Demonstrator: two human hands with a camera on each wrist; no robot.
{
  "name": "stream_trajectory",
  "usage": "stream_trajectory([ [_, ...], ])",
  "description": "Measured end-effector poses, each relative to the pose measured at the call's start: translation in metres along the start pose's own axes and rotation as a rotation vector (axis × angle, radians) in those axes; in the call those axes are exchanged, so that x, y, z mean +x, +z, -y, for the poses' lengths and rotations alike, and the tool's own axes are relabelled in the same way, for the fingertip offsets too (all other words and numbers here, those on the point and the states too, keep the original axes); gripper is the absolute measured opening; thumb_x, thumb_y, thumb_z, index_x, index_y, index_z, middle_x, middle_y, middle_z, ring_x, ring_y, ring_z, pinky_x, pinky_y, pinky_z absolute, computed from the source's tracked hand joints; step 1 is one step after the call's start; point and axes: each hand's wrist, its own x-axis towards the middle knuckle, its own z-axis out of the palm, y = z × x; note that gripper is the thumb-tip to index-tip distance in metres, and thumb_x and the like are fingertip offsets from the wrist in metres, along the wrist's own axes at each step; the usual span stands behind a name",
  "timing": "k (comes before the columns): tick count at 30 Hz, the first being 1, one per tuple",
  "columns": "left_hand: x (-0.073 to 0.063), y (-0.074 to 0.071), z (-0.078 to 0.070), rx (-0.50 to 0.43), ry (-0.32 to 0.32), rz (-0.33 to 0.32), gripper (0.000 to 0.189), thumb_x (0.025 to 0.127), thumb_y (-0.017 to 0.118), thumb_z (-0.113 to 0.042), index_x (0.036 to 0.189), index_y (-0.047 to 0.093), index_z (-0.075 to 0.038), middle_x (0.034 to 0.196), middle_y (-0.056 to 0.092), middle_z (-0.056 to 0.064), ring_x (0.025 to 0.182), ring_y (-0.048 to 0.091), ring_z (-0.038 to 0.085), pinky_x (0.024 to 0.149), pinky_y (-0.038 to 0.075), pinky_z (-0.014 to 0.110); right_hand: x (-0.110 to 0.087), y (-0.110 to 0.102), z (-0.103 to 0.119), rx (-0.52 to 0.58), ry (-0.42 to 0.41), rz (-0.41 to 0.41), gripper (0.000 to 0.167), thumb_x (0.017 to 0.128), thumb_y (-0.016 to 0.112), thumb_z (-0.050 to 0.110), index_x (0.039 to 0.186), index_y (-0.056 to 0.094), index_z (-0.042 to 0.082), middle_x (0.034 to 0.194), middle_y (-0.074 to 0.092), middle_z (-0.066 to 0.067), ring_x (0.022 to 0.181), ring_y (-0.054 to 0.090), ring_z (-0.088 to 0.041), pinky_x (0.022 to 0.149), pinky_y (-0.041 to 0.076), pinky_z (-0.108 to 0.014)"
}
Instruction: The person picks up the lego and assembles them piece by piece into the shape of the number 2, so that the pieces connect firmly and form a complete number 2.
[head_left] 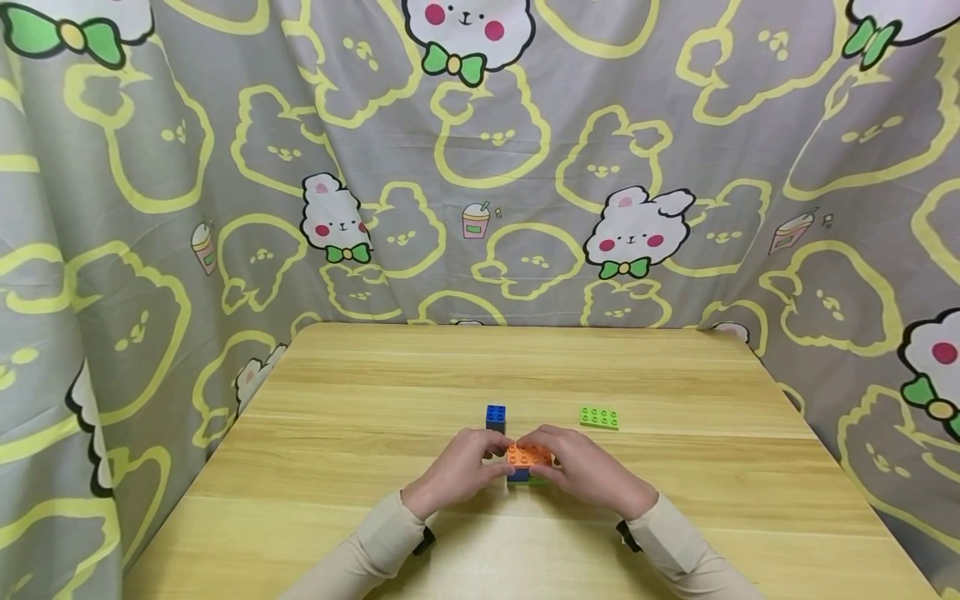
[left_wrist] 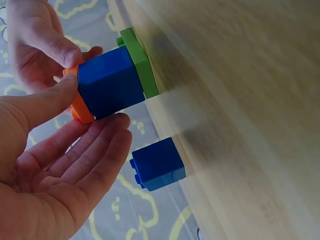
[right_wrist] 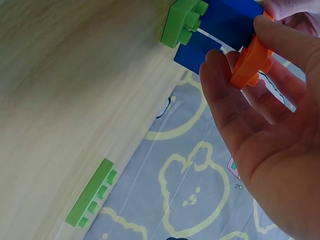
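An orange studded toy brick (head_left: 528, 457) lies flat on top of a taller blue block (left_wrist: 111, 82), which stands on a thin green brick (left_wrist: 142, 62) on the table. My left hand (head_left: 467, 468) pinches the left end of the orange brick, thumb on the near side. At its other end my right hand (head_left: 588, 468) grips it between thumb and fingers. In the right wrist view the orange brick (right_wrist: 250, 62) juts out past the blue block, and studs of the lower green brick (right_wrist: 182, 22) show beside that block.
A second blue block (head_left: 496, 416) stands on the wooden table (head_left: 360, 383) just beyond my left hand. Farther right, behind my right hand, lies a flat light green brick (head_left: 599, 418) with its studs up. A patterned curtain (head_left: 465, 275) encloses the table's back and sides.
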Motion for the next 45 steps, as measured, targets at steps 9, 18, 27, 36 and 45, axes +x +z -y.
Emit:
stream_trajectory([
  [9, -0.0003, -0.0001, 0.0001, 0.003, -0.003, 0.001, 0.027, 0.094, 0.075, -0.019, 0.12, 0.075, -0.009, 0.11, 0.076, 0.001, 0.097, 0.07, 0.011, 0.084, 0.057, 0.028, -0.0004, 0.0005, -0.0004, 0.013, -0.002, -0.003, 0.032, 0.097, 0.073, 0.02, 0.128, 0.068, 0.017, 0.119, 0.07, 0.006, 0.102, 0.064, -0.007, 0.087, 0.057, -0.034],
  [18, -0.0011, 0.0007, -0.0007, 0.001, -0.011, -0.004, 0.029, 0.094, 0.076, -0.019, 0.12, 0.075, -0.008, 0.11, 0.076, 0.003, 0.097, 0.071, 0.014, 0.083, 0.058, 0.028, -0.001, 0.0005, -0.0001, 0.013, -0.008, -0.006, 0.032, 0.096, 0.073, 0.019, 0.128, 0.069, 0.016, 0.118, 0.07, 0.006, 0.101, 0.064, -0.006, 0.086, 0.057, -0.033],
  [27, -0.0012, 0.0008, -0.0006, -0.004, -0.027, -0.006, 0.03, 0.094, 0.076, -0.019, 0.121, 0.074, -0.006, 0.112, 0.076, 0.005, 0.096, 0.071, 0.014, 0.081, 0.056, 0.024, -0.0011, 0.0, -0.0001, 0.016, 0.0, -0.005, 0.032, 0.096, 0.073, 0.02, 0.128, 0.069, 0.017, 0.119, 0.07, 0.006, 0.103, 0.065, -0.007, 0.087, 0.057, -0.034],
  [36, -0.0014, 0.0014, -0.0008, 0.002, -0.044, -0.008, 0.032, 0.093, 0.077, -0.02, 0.122, 0.074, -0.006, 0.113, 0.075, 0.006, 0.094, 0.071, 0.014, 0.08, 0.056, 0.024, -0.0001, 0.001, -0.0024, 0.027, 0.006, 0.001, 0.032, 0.096, 0.073, 0.021, 0.128, 0.07, 0.019, 0.117, 0.069, 0.009, 0.101, 0.064, -0.005, 0.087, 0.056, -0.034],
  [45, -0.0017, 0.0015, -0.0007, -0.01, -0.041, -0.006, 0.031, 0.094, 0.076, -0.019, 0.122, 0.074, -0.006, 0.115, 0.075, 0.007, 0.094, 0.071, 0.015, 0.079, 0.056, 0.023, -0.0002, 0.0007, -0.0038, 0.033, 0.001, 0.002, 0.032, 0.096, 0.074, 0.021, 0.127, 0.07, 0.019, 0.116, 0.07, 0.009, 0.1, 0.064, -0.005, 0.086, 0.057, -0.033],
])
